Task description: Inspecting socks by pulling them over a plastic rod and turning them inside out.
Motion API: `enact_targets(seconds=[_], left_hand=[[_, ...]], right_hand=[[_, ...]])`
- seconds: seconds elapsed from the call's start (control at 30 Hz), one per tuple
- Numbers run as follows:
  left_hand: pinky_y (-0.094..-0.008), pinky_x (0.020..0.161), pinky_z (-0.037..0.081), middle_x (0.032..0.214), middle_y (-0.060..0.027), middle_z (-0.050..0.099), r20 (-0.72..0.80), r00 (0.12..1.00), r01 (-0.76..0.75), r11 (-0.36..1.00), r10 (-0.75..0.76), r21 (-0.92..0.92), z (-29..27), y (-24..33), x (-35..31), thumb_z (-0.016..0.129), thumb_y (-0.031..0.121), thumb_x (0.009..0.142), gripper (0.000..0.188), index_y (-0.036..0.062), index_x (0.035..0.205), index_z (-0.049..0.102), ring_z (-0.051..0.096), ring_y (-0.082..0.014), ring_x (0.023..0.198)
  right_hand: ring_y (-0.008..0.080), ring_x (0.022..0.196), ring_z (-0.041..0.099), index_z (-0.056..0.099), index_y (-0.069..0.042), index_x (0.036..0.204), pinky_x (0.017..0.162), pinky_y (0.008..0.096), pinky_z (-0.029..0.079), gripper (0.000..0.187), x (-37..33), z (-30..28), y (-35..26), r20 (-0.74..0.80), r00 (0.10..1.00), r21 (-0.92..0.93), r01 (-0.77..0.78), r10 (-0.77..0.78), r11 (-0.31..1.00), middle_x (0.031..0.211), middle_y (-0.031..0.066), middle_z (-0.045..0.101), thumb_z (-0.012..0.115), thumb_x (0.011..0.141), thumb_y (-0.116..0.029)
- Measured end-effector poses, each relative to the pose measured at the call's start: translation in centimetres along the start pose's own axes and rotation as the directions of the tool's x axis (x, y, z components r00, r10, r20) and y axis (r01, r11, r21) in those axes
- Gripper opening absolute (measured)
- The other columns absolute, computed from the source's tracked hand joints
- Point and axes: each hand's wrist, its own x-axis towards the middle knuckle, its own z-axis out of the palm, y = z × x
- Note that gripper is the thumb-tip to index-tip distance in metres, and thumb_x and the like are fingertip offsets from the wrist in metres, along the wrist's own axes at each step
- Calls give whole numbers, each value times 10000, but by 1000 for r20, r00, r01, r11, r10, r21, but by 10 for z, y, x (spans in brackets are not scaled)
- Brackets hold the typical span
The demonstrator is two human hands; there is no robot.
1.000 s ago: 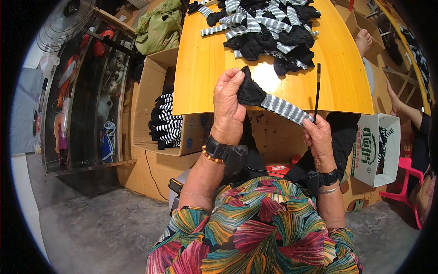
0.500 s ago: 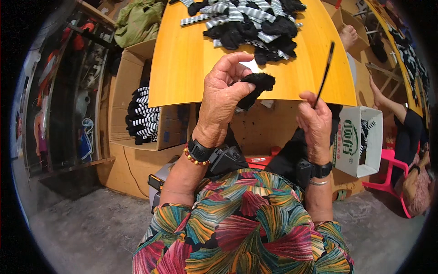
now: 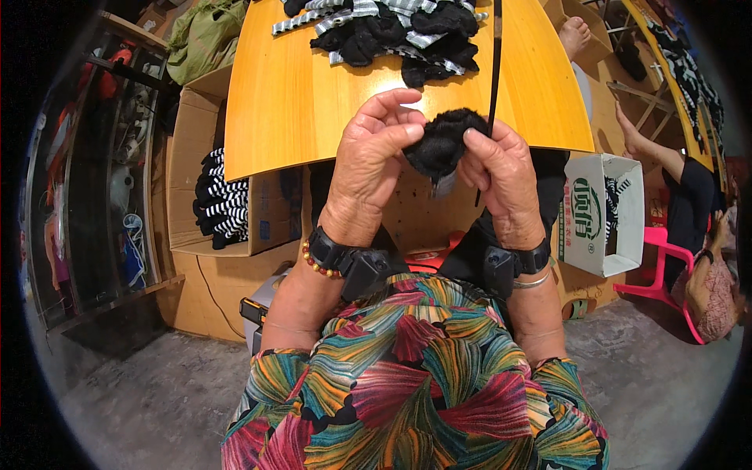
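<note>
A black fuzzy knitted piece (image 3: 440, 147) hangs bunched over the near edge of the yellow table (image 3: 290, 117), stretched between my two hands. My left hand (image 3: 362, 160) pinches its left side between thumb and fingers. On its right side, the thumb and fingers of my right hand (image 3: 505, 168) are closed. A thin black rod (image 3: 496, 70) stands nearly upright in the same right hand, its lower end showing below the fingers. Farther back on the table lies a heap of black and grey-white striped knitted pieces (image 3: 376, 37). The exact kind of the held piece is hard to make out.
To the left, an open cardboard box (image 3: 276, 207) holds black-and-white striped knits. A white carton (image 3: 583, 211) with similar knits stands right of my legs. Beyond it are a pink stool (image 3: 654, 286) and another person's bare leg (image 3: 654, 141). Metal shelving (image 3: 94, 188) lines the far left.
My right hand has come left to the black knitted piece and now grips it, along with the rod. The piece is spread wider between both hands. The whole view has shifted slightly.
</note>
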Motion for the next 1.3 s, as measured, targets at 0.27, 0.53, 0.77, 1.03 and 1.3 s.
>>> enact_targets(seconds=[0.27,0.53,0.77,1.03,1.3], left_hand=[[-260,861,423,1037,-46,577,107,987,105,981,-123,161,6,-18,-21,645,44,720,433,12,1129,507,547,-134,935],[-207,675,444,885,-10,607,23,983,179,971,-184,159,-7,-23,-21,598,62,746,263,20,1006,588,550,-80,740],[-227,597,455,814,-43,610,35,974,209,952,-222,223,-6,-27,-28,639,92,728,236,17,944,581,556,-101,647],[-354,616,548,875,-97,625,-94,992,68,984,-84,-162,-40,1,-14,554,51,793,187,38,979,532,629,-210,734],[-393,625,543,867,-103,613,-160,981,70,974,-106,-215,-49,0,-13,536,68,823,136,61,958,523,617,-252,744]], right_hand=[[36,380,340,567,-20,904,377,175,277,116,3,5,-5,23,998,176,-64,61,982,551,-26,455,539,849,-118],[26,383,352,571,-42,842,362,164,268,95,11,3,-4,-53,998,1,30,-30,1000,536,-42,451,574,829,-136],[1,427,314,574,-30,895,383,163,230,118,27,9,5,-6,998,-69,67,-68,995,569,-76,433,580,828,-127],[-2,484,357,577,-21,968,425,153,247,180,2,-15,12,-120,990,-204,48,-73,978,622,-76,461,588,823,-127],[-4,458,343,599,-35,936,410,145,237,201,-10,-23,33,-41,997,-73,-69,66,995,597,-81,460,641,795,-173]])
